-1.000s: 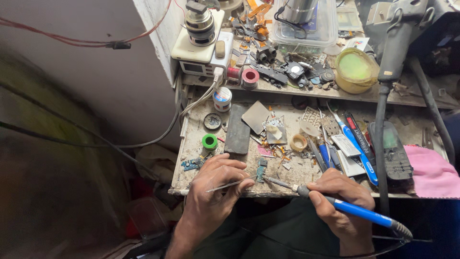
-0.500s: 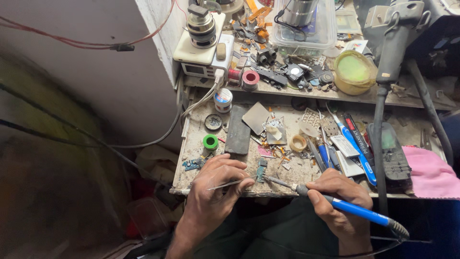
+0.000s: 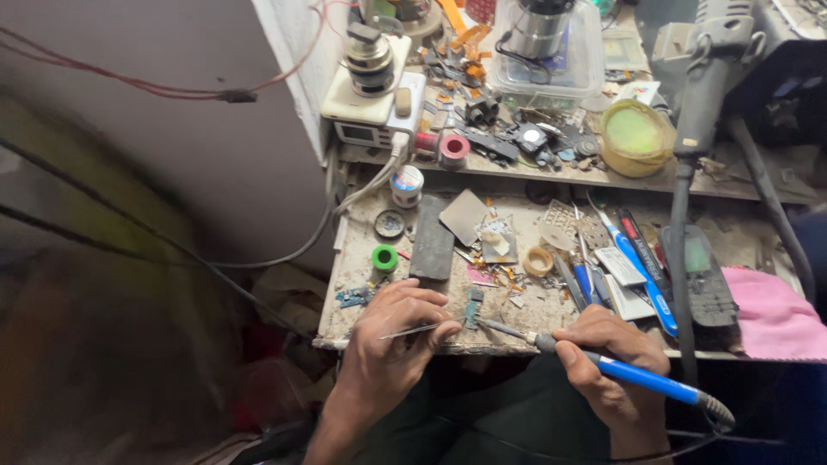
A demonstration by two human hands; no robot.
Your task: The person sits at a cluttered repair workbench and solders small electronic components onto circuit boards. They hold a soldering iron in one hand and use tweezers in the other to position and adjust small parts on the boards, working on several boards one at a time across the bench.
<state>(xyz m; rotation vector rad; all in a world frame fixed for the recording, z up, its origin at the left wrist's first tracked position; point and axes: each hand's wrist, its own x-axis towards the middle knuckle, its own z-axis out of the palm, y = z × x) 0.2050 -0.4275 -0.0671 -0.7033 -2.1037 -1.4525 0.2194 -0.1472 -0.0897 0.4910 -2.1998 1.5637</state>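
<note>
My left hand (image 3: 392, 340) pinches thin metal tweezers (image 3: 420, 329) at the front edge of a cluttered workbench (image 3: 345, 284). Their tip points right toward a small green circuit board (image 3: 473, 307) lying on the bench. My right hand (image 3: 607, 349) grips a blue-handled soldering iron (image 3: 642, 379), and its metal tip (image 3: 500, 327) reaches left to the lower end of that board. The iron's cord trails off to the lower right.
A dark flat phone part (image 3: 432, 249), a green tape roll (image 3: 384, 257), a tan tape ring (image 3: 538, 261), blue pens (image 3: 637, 267), a dark handset (image 3: 702, 275) and a pink cloth (image 3: 775, 314) lie on the bench. A shelf behind holds a yellow-green tub (image 3: 636, 136), a plastic box (image 3: 551, 52) and scattered parts.
Both hands stay at the small board with only slight shifts. The view has drifted a little.
</note>
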